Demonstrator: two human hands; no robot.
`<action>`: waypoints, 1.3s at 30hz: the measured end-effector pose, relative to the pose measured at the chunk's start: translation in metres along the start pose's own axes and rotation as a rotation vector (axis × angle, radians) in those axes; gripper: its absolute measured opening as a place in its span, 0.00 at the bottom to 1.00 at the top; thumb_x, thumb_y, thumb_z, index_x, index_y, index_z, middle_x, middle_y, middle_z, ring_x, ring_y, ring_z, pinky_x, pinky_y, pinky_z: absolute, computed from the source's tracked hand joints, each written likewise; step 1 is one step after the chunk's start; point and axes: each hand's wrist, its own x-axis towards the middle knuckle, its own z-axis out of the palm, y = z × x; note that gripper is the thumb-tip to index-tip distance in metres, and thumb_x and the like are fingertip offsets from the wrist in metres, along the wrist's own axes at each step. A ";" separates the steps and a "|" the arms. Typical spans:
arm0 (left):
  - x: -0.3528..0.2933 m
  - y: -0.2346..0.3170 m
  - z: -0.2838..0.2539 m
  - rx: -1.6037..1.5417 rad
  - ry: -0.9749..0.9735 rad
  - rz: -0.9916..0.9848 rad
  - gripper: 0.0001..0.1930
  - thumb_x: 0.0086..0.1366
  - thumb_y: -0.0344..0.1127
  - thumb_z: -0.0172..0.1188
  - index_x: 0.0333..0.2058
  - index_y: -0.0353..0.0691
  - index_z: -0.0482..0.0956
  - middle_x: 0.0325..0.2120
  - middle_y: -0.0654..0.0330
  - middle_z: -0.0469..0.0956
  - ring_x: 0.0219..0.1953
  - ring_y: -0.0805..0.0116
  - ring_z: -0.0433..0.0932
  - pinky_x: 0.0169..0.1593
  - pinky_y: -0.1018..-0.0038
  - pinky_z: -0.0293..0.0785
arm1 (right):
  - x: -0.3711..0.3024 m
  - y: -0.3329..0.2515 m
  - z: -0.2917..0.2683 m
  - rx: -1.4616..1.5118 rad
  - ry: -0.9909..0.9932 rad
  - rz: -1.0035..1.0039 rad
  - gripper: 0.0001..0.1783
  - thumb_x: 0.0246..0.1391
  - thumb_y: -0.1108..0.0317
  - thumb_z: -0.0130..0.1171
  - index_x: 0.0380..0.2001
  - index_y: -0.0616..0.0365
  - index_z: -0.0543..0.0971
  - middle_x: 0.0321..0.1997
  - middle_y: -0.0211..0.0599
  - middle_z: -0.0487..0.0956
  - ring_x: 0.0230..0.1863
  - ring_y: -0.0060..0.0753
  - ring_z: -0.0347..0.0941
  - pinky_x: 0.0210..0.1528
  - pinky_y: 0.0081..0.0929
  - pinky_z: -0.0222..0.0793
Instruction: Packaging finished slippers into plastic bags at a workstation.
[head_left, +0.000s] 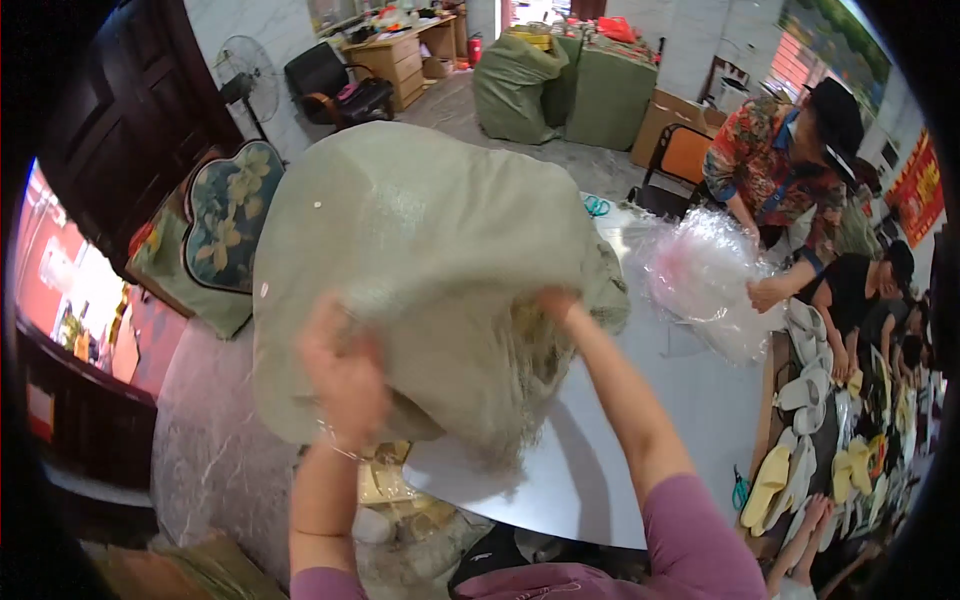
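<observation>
Green sack (420, 210) handled, lettered red banner (915, 190) far to its right.
At the sack's near side, left hand (350, 375) blurred, right hand (560, 301) part-hidden: grip cannot be told.

Nothing legible, just a blurred, possibly lettered red banner (916, 190).

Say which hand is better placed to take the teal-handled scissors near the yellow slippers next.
Probably the right hand: it is nearer the teal-handled scissors than the left hand, though both are at the large olive-green woven sack.
</observation>
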 end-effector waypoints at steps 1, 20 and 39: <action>0.048 0.006 -0.004 0.164 0.079 0.159 0.10 0.57 0.27 0.54 0.37 0.27 0.75 0.29 0.54 0.77 0.33 0.69 0.73 0.40 0.73 0.68 | 0.016 0.040 -0.030 0.404 0.340 0.044 0.25 0.60 0.60 0.39 0.58 0.60 0.61 0.62 0.47 0.61 0.62 0.46 0.55 0.64 0.38 0.47; 0.053 -0.189 0.027 0.694 -0.731 0.820 0.15 0.50 0.26 0.55 0.39 0.41 0.76 0.40 0.62 0.74 0.49 0.57 0.69 0.56 0.57 0.55 | 0.134 0.069 0.067 0.941 -0.113 0.503 0.47 0.43 0.37 0.56 0.60 0.57 0.59 0.64 0.42 0.59 0.64 0.41 0.53 0.64 0.33 0.49; -0.092 -0.263 0.207 0.157 -0.618 -0.842 0.43 0.54 0.59 0.53 0.64 0.50 0.47 0.62 0.35 0.35 0.64 0.39 0.40 0.64 0.62 0.41 | -0.109 0.117 0.074 1.833 -0.122 0.742 0.19 0.46 0.68 0.58 0.41 0.66 0.74 0.43 0.38 0.75 0.46 0.31 0.70 0.53 0.27 0.63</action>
